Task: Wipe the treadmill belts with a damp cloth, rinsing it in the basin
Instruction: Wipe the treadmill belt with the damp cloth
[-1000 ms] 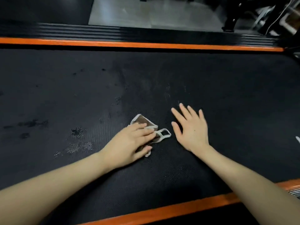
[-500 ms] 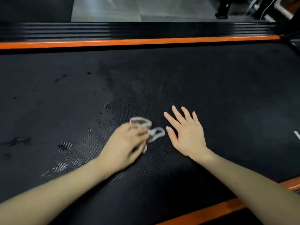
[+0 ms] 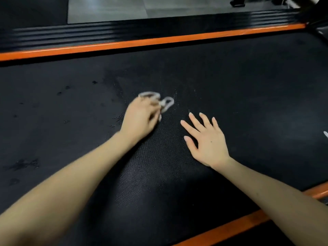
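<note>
- The cloth (image 3: 160, 101), small and pale at its edges, is being pressed onto the treadmill belt (image 3: 248, 82) by the left hand (image 3: 140, 118).
- The left hand's fingers are being curled over the cloth. The hand is being shown blurred, so the exact grip cannot be told.
- Only the far part of the cloth is being shown, beyond the left hand's fingertips and toward the right hand's side.
- The right hand (image 3: 207, 141) is being laid palm down on the belt, with its fingers straight and spread and nothing being held.
- The right hand is being kept just beside the left one, apart from the cloth.
- Dark blotches (image 3: 23, 164) are being shown on the belt, well out to the left of the left hand.
- The belt is being bordered beyond both hands by an orange strip (image 3: 159, 40), with a ribbed black side rail (image 3: 124, 31) behind it.
- A second orange strip (image 3: 230, 226) is being crossed by the right forearm.
- Grey floor (image 3: 142, 8) is being shown past the far rail.
</note>
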`<state>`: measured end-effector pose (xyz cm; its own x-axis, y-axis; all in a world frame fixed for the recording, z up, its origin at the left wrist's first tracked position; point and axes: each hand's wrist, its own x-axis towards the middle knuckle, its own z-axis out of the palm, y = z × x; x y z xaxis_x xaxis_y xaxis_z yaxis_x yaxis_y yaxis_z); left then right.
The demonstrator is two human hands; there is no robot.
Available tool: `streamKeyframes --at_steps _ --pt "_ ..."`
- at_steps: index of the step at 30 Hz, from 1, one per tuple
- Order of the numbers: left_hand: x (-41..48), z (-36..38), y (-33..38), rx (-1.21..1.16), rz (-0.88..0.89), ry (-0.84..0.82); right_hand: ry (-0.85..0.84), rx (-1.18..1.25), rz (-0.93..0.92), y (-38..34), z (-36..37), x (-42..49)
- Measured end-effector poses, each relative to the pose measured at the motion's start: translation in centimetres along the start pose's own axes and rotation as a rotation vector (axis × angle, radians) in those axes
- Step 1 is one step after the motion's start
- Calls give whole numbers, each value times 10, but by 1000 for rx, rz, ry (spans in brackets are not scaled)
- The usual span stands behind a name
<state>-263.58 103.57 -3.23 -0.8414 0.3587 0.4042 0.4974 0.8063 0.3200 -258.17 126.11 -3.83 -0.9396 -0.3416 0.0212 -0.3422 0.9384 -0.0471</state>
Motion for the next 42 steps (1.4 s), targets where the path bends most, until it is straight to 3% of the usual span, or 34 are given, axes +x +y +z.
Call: streamKeyframes --at_steps 3,5,8,10,15,17,22,23,26,28,35,42 --pt "-80 -23 28 -103 146 -129 -2 6 -8 1 0 1" --pt "-110 -27 30 -130 218 -112 8 14 -7 1 0 1" --pt "-85 -23 10 -88 272 -58 10 13 -2 1 0 1" --pt "-44 -12 -14 -21 190 -14 9 18 0 2 1 1" --pt "67 14 -67 120 -202 88 33 18 -5 2 2 0" --pt "78 17 -64 118 -228 88 36 22 -14 3 2 1" --pt "62 6 -81 75 206 -147 9 -4 -16 0 1 1" --pt "74 5 -93 94 193 -157 14 -4 -18 1 1 2" --pt "100 11 -118 141 -102 -75 24 5 -8 2 3 1" --pt "99 16 -118 155 -135 -22 25 -3 -16 3 3 2" --pt "0 -19 -60 14 23 -44 0 -28 -12 1 2 3" --pt "-162 -46 53 -236 230 -258 -13 -40 -13 -1 0 2"
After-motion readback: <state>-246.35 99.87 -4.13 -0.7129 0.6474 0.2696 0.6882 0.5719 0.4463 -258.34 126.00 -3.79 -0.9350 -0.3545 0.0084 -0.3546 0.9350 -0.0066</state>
